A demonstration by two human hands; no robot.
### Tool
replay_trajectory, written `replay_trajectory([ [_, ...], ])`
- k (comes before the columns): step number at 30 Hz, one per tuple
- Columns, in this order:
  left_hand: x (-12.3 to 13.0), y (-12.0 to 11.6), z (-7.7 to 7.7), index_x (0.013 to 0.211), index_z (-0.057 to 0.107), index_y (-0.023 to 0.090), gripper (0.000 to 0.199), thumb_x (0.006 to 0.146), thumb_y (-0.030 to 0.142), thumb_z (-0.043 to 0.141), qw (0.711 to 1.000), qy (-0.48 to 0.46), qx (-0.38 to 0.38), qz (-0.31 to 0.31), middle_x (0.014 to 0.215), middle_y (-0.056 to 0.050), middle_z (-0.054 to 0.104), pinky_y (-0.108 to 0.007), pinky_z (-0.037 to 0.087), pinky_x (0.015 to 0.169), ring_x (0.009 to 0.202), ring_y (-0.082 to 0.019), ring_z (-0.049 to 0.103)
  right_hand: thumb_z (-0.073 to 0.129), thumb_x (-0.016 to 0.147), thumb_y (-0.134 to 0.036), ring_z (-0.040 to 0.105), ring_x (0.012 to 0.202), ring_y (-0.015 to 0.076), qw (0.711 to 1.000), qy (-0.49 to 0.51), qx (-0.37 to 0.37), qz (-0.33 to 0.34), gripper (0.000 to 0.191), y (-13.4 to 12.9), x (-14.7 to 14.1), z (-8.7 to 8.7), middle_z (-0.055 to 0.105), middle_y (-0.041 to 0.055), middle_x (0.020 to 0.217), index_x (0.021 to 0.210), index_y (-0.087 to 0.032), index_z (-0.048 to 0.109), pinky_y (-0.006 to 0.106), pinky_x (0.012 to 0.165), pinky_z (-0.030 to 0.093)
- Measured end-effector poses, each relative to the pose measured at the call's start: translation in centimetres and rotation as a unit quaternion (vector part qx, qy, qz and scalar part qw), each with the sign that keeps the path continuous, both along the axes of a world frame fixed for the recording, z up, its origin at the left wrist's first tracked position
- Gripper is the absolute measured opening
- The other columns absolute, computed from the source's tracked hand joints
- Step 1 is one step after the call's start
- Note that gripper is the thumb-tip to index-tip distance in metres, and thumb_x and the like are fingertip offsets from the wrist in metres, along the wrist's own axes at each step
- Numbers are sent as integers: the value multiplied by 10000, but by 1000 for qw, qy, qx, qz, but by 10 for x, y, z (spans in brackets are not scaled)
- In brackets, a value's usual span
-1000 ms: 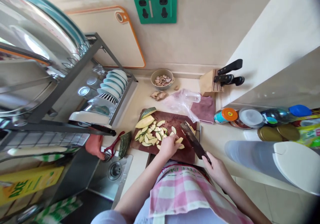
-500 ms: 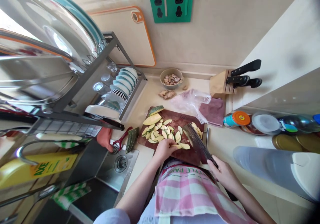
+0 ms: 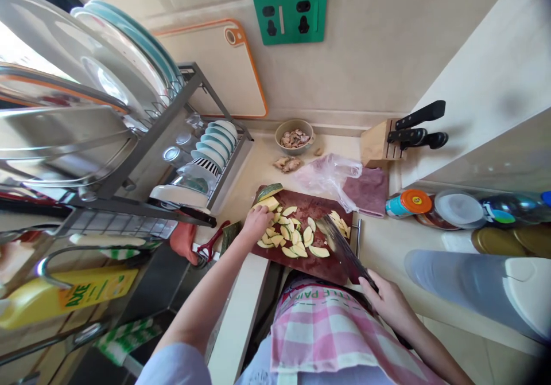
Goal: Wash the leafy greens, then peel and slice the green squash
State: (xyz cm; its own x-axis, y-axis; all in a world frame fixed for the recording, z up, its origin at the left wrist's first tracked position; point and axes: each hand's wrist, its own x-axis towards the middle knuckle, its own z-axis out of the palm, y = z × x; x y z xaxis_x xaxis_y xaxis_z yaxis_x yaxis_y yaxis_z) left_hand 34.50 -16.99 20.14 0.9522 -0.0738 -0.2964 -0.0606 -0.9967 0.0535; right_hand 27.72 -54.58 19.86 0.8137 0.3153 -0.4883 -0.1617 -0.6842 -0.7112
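Note:
My left hand [image 3: 258, 222] is closed over a cut piece of zucchini [image 3: 267, 202] at the upper left of the brown cutting board [image 3: 318, 201]. My right hand [image 3: 381, 293] grips the dark handle of a knife [image 3: 342, 247], whose blade rests over the right part of the board. Zucchini slices [image 3: 294, 233] lie scattered across the middle, and thinner cut pieces [image 3: 340, 224] are beyond the blade. Another green-skinned chunk [image 3: 270, 191] sits at the board's top left corner. A further length of zucchini [image 3: 230, 236] is left of the board, partly behind my left arm.
Behind the board are a bowl [image 3: 295, 151] of sliced food, ginger [image 3: 287, 164], a plastic bag [image 3: 329, 172] and a purple cloth [image 3: 368, 191]. A knife block [image 3: 379, 142] and jars stand right. A dish rack [image 3: 155, 118] and sink are left, with a red peeler [image 3: 210, 244].
My left hand has moved up and left from the slices near the board's front edge to the larger zucchini piece. It let go of a slice. My right hand keeps the knife almost still.

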Motion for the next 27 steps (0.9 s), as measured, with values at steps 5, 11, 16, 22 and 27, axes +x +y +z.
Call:
replay_trajectory([
  [5,6,4,13,794,581,197,90,794,283,555,998,2,-40,47,790,-34,600,-263,380,664,782,-183,549,359,842,-477,643,822,233,1000,16,-7,-5,415,1,-4,-2,699,98,925,932,-166,620,276,711,470],
  [11,-1,-17,0,853,536,182,139,804,310,554,991,-5,-6,137,835,-48,625,-249,374,641,780,-180,582,385,829,-459,644,816,238,1000,2,6,-26,385,3,-4,-3,702,99,918,905,-182,640,271,686,474],
  [16,0,-21,-11,855,542,181,171,754,288,628,994,10,-41,104,890,-47,626,-253,395,676,832,-186,581,361,846,-456,634,682,199,1000,9,-3,-16,373,2,-1,1,700,69,791,874,-178,610,258,642,461],
  [22,4,-5,-3,854,573,174,101,759,206,586,994,-8,-70,86,852,-49,628,-266,415,693,801,-184,582,371,830,-443,623,681,202,1000,8,-13,-4,377,-4,3,-1,692,59,795,936,-183,622,269,628,448],
  [27,5,-42,4,893,587,181,119,779,181,551,978,-84,-178,64,864,-39,619,-254,445,696,767,-155,576,337,850,-427,625,713,207,999,7,-38,-12,370,-3,4,-2,683,72,796,910,-191,615,265,620,427],
])
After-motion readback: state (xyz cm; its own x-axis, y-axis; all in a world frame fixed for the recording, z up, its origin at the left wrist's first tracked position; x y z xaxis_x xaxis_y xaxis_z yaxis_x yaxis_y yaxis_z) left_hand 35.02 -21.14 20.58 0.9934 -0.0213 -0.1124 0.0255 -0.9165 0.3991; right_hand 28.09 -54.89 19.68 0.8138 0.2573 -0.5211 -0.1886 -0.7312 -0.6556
